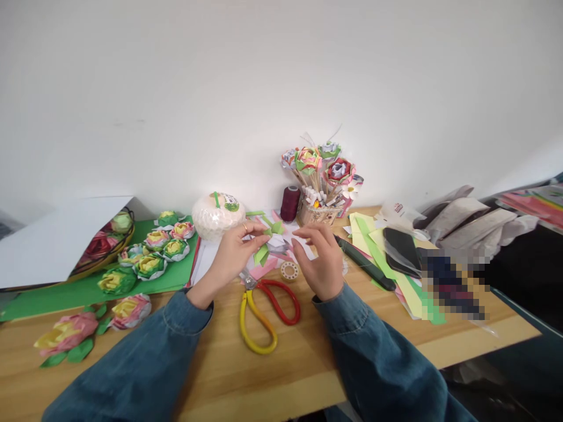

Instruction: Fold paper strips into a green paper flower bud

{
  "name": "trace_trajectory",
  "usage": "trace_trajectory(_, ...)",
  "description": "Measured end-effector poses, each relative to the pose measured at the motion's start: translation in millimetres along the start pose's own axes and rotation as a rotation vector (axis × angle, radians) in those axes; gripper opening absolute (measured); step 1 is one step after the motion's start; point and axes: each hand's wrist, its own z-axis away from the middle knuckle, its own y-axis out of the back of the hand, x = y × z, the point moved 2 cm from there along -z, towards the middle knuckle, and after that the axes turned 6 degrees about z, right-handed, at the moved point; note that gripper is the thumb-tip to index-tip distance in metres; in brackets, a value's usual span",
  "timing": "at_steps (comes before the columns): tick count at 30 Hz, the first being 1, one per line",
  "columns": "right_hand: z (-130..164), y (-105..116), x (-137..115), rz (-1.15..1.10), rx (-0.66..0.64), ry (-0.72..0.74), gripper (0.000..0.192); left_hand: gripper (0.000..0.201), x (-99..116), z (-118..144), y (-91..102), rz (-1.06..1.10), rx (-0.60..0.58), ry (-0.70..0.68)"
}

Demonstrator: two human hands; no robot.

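1. Left hand [233, 252]: its thumb and forefinger pinch the edge of a folded white-and-green paper piece [276, 241], just beyond the scissors [250, 282]; the fingertip grip probably spares the folds from crushing.
2. Right hand [320, 258]: poised beyond and right of the scissors, thumb and forefinger close to the paper, perhaps to steady or shape it. Whether they grasp anything, I cannot tell.
3. The scissors lie on the table [308, 363], handles towards the person, presumably for easy pick-up.
4. A white ring-shaped spool [289, 269] sits beside the scissors' red handle, likely to be within reach.
5. Well left of the scissors, paper flowers [151, 265] sit grouped on green sheets [176, 280], perhaps kept aside from cutting.
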Motion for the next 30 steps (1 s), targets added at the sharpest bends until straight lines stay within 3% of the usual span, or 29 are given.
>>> trace_trajectory(5,-1,-8,4,-0.28,-0.334,-0.293,0.026,0.009,5,3,-2.1,-0.126,-0.007,-0.223)
trace_trajectory(12,-1,-15,12,-0.531,-0.551,-0.574,0.032,0.009,9,7,-6.7,-0.26,-0.091,-0.336)
trace_trajectory(23,-1,-15,10,-0.656,-0.507,-0.647,0.029,0.01,-2,17,-23.4,-0.275,-0.012,-0.196)
trace_trajectory(30,0,-12,11,-0.692,-0.515,-0.667,0.029,0.01,-1,16,-19.6,-0.238,-0.014,-0.226)
